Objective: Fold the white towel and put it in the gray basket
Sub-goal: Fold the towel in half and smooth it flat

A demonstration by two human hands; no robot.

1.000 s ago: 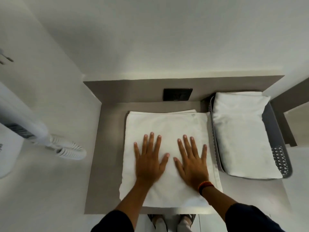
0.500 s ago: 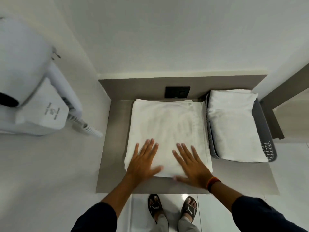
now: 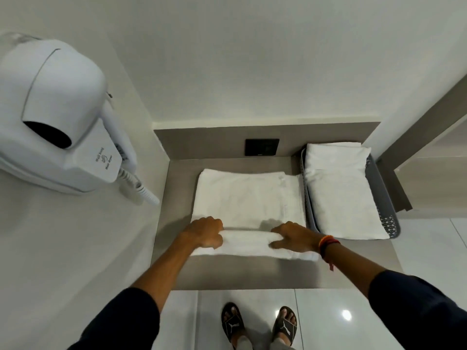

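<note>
The white towel lies flat and partly folded on the grey-brown counter. Its near edge is bunched into a raised roll. My left hand grips the left end of that roll, and my right hand grips the right end. The gray basket stands on the counter to the right of the towel, touching its right edge, and holds another folded white towel.
A white wall-mounted hair dryer with a coiled cord juts out at the left. A black socket plate sits on the back panel. My feet in dark sandals stand on the glossy tiled floor below the counter's front edge.
My hands slid back from the towel's middle to its near edge and closed on it, lifting that edge into a roll. The camera pulled back and turned, so the hair dryer came fully into view.
</note>
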